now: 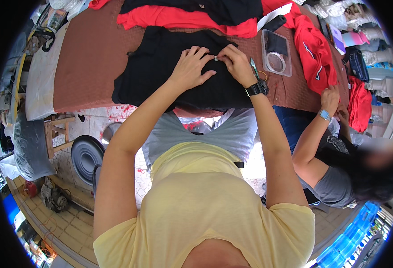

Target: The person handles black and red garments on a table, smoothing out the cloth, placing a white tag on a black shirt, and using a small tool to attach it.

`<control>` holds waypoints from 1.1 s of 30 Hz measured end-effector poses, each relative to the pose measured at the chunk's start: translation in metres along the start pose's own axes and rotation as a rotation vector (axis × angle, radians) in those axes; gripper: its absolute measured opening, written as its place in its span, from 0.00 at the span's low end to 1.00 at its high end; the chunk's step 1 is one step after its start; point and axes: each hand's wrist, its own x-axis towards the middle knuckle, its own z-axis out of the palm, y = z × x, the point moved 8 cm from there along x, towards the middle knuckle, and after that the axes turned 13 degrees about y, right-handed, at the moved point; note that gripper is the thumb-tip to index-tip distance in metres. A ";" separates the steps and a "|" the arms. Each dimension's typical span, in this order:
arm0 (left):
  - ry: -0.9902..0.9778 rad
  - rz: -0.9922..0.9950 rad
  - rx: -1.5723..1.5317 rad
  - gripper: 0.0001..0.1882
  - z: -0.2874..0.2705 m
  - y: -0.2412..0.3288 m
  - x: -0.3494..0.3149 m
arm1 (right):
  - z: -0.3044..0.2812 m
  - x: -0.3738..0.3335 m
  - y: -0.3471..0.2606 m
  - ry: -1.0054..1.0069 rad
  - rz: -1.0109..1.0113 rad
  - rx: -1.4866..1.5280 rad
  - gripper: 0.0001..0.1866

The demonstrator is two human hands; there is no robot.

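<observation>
A black garment [160, 67] lies spread on the brown-covered table [89, 53]. My left hand [192, 67] rests flat on it, fingers spread. My right hand [236, 62], with a black watch on the wrist, pinches a small white tag [216, 58] on the garment; the fingertips of both hands meet at the tag. Small snips [254, 68] lie on the table just right of my right hand.
Red and black garments [183, 15] are piled at the table's far edge. A clear plastic box [276, 53] sits to the right. A seated person's hand [330, 98] touches a red garment [314, 53] at the right. A wooden stool [58, 134] and dark round lid [87, 154] stand below left.
</observation>
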 end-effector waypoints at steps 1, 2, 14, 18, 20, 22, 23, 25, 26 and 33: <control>-0.008 -0.003 0.006 0.25 0.001 0.001 -0.001 | -0.003 -0.001 0.002 0.004 0.048 0.036 0.04; -0.014 -0.003 0.012 0.25 0.000 0.003 0.000 | -0.008 -0.001 0.004 0.011 0.094 0.070 0.04; 0.338 -0.317 -0.362 0.18 -0.040 -0.030 0.006 | -0.123 0.014 0.110 0.392 0.629 -0.556 0.10; 0.416 -0.410 -0.355 0.17 -0.057 -0.042 -0.006 | -0.123 0.014 0.131 0.345 0.613 -0.591 0.12; 0.427 -0.436 -0.339 0.16 -0.067 -0.045 -0.012 | -0.129 0.014 0.129 0.375 0.627 -0.620 0.16; 0.427 -0.450 -0.303 0.16 -0.078 -0.045 -0.020 | -0.130 0.013 0.124 0.405 0.649 -0.546 0.21; 0.426 -0.460 -0.289 0.15 -0.084 -0.044 -0.024 | -0.131 0.013 0.117 0.425 0.600 -0.527 0.21; 0.425 -0.483 -0.260 0.15 -0.094 -0.043 -0.034 | -0.129 0.014 0.099 0.459 0.501 -0.487 0.22; 0.424 -0.490 -0.252 0.14 -0.099 -0.040 -0.038 | -0.125 0.019 0.079 0.457 0.378 -0.510 0.21; 0.227 -0.253 -0.255 0.11 -0.055 0.021 -0.017 | -0.026 0.013 0.030 0.130 0.041 -0.440 0.21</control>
